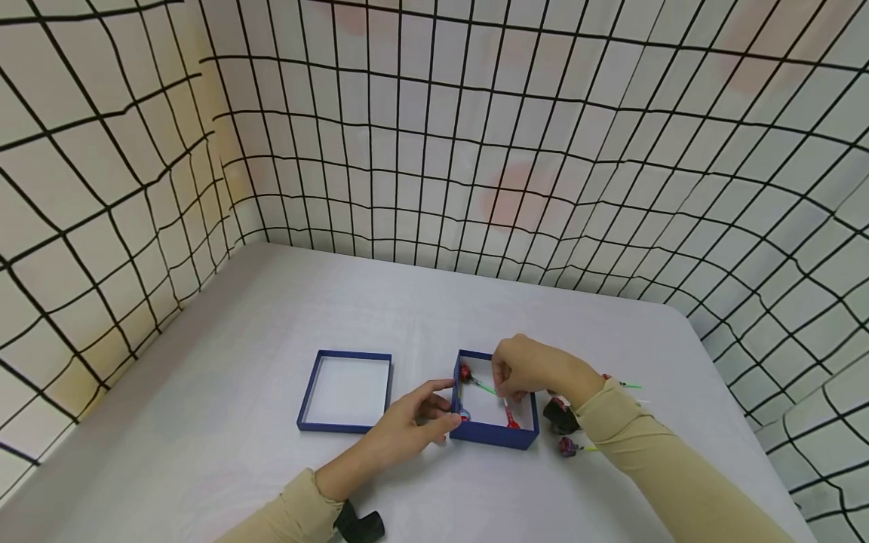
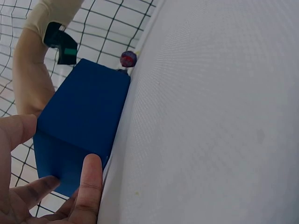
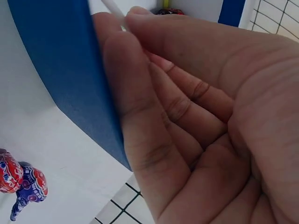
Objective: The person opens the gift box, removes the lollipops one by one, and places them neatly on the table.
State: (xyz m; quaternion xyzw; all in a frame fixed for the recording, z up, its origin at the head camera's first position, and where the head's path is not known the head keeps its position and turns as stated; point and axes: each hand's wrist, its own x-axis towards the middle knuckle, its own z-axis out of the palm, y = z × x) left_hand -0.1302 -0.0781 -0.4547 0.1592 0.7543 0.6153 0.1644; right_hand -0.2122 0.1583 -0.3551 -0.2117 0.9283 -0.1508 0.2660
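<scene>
Nearest us, at the near edge, is the tan left sleeve, with a black device at its cuff; the tan right sleeve reaches in from the near right. Just beyond, we see the left hand with its fingers fairly straight, resting against the left wall of a blue box and grasping nothing. Right of the box, a purple-wrapped lollipop lies on the table, near a second black device at the right wrist.

The box stands uncovered, its floor white. Inside, a red-wrapped lollipop lies in the near right part, head toward the near wall, and a blue-wrapped lollipop sits in the near left corner. The right hand is over the box's right side, pinching the red-wrapped one's white stick between thumb and fingertips (our right wrist view shows that pinch best). In the far left corner we find a dark red lollipop on a green stick.

Left of the box, well apart from it, is a shallow blue-rimmed lid. Farther off, the white table runs back to black netting.
</scene>
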